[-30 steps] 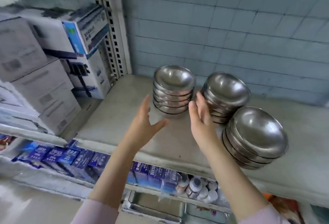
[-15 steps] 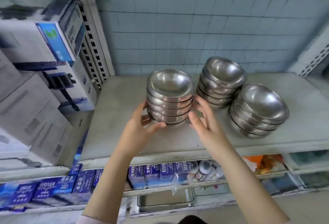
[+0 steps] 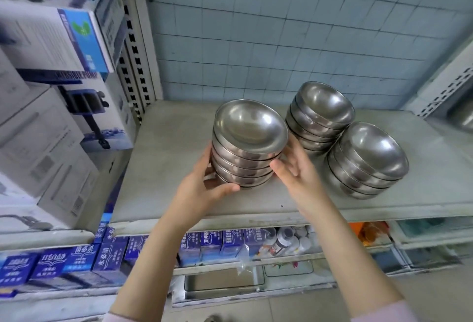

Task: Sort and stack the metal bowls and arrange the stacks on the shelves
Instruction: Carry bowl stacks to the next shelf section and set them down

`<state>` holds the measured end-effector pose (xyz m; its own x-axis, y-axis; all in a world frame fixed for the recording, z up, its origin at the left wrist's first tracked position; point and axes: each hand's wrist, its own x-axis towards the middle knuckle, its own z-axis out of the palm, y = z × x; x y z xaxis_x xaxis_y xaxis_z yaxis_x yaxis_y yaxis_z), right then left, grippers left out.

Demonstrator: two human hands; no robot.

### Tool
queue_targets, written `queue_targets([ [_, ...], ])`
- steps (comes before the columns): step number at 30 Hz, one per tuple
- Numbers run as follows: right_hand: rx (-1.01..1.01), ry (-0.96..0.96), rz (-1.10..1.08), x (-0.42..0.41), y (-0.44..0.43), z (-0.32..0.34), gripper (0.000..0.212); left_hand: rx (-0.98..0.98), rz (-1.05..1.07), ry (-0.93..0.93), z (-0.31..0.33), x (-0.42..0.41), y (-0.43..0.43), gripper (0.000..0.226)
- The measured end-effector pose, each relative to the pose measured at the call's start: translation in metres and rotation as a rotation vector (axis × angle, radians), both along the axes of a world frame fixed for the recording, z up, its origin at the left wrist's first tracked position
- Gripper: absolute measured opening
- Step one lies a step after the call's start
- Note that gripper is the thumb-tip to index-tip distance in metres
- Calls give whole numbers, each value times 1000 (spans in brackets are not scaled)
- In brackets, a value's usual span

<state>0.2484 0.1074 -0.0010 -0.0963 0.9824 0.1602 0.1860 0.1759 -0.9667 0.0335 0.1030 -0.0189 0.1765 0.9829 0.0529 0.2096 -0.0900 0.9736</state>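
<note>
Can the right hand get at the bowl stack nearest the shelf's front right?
Probably yes: the right hand is at the left stack, and only bare shelf separates it from the front-right stack.

Bowl stacks on the shelf point(image 3: 166, 168): three, namely the left stack point(image 3: 245, 165), the middle stack point(image 3: 317, 127) and the right stack point(image 3: 366, 168).
Bowls per stack: about six rims countable in the left stack and at least five in each of the other two. The lowest bowls are partly hidden.
Hands in view: two, the left hand point(image 3: 202, 191) and the right hand point(image 3: 299, 178).
Cardboard boxes point(image 3: 43, 142) at left: at least four.
Blue cartons point(image 3: 107, 255) below: about ten.
White bottles point(image 3: 289, 239): several, exact count unclear.
</note>
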Motion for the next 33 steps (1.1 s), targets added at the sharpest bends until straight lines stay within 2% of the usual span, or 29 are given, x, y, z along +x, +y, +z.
queue_targets([
  [5,27,32,-54,14,-45,31,90,66,-6,4,19,13,-35,102],
  [11,102,43,-133,58,-102,63,82,149,-33,17,54,58,-74,97],
  [17,115,77,-244,138,-167,78,87,123,-118,-35,71,146,-118,95],
  [21,110,92,-277,204,-221,85,71,94,-206,-65,70,218,-149,96],
  [24,125,100,-352,248,-254,84,63,87,-300,-78,69,271,-169,89],
  [29,132,117,-470,319,-286,74,77,93,-403,-102,72,347,-194,83],
  [33,132,108,-515,369,-294,67,67,72,-439,-104,67,401,-192,89],
])
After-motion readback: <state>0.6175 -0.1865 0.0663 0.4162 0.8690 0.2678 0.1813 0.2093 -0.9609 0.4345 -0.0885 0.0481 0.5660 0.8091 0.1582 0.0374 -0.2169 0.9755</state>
